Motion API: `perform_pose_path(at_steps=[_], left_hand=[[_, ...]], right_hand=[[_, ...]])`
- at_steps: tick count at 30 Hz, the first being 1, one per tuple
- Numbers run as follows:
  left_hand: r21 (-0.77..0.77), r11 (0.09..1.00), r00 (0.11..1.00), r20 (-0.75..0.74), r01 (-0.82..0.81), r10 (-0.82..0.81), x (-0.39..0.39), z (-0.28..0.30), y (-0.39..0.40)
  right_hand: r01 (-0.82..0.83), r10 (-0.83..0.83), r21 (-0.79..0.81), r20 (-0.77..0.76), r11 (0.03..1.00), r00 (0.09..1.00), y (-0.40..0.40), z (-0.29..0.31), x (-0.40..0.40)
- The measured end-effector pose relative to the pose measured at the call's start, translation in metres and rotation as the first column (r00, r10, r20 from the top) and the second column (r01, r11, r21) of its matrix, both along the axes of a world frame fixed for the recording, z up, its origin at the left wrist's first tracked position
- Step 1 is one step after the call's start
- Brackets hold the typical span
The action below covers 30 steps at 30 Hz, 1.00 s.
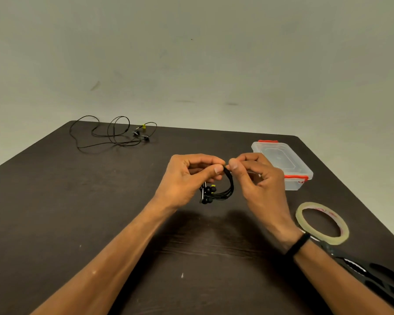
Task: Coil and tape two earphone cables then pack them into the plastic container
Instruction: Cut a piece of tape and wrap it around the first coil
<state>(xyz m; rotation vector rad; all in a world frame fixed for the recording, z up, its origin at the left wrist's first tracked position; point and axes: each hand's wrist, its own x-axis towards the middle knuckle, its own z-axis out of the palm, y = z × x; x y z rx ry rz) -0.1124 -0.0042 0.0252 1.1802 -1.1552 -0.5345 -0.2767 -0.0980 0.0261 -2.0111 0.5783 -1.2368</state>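
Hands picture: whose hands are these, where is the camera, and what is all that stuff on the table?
These are a person's two bare hands; there is no robot. The camera sits on the person's head and looks forward and down, so you see only arms and hands.

The left hand and the right hand together pinch a coiled earphone, a black cable wound into a loop and held above the dark table.

On the table lie a second earphone, still loose and uncoiled, far off to the left; a clear box with red clips and its lid on, to the right; and a tape roll, lying flat near the right wrist. Something black lies at the right bottom corner; I cannot tell what it is.
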Motion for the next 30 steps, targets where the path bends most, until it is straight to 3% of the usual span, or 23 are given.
perform_pose_path(at_steps=[10, 19, 25, 30], left_hand=[[-0.083, 0.988, 0.989, 0.055, -0.134, 0.138, -0.006, -0.002, -0.002], [-0.099, 0.987, 0.989, 0.054, -0.129, 0.135, -0.011, -0.001, -0.003], [-0.107, 0.985, 0.99, -0.035, -0.138, 0.135, -0.012, -0.001, -0.005], [-0.077, 0.987, 0.99, -0.019, -0.144, 0.143, -0.009, -0.003, -0.006]], right_hand=[[-0.083, 0.083, 0.058, 0.002, 0.995, 0.997, -0.005, -0.001, -0.001], [-0.021, 0.019, 0.108, 0.024, 0.994, 1.0, 0.001, -0.005, 0.001], [0.056, -0.071, 0.204, 0.063, 0.977, 0.995, -0.003, 0.001, -0.001], [-0.007, 0.003, 0.178, 0.027, 0.984, 1.0, -0.009, 0.003, -0.004]])
